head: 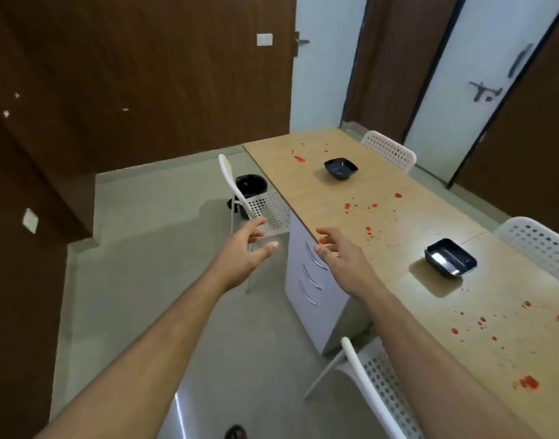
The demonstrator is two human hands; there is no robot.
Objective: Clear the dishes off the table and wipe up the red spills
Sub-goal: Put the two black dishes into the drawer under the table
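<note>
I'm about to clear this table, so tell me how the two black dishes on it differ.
The near dish sits by the table's right side in front of a white chair; the far dish sits farther along, near the table's end. The near dish holds something pale and shiny; the far dish looks empty. The near dish looks more rectangular, the far one squarer. Both are black, upright, untouched, with red spills between them.

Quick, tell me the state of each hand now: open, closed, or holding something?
Left hand: open, fingers relaxed, holding nothing.
Right hand: open, fingers loosely spread at the table edge, holding nothing.
</note>
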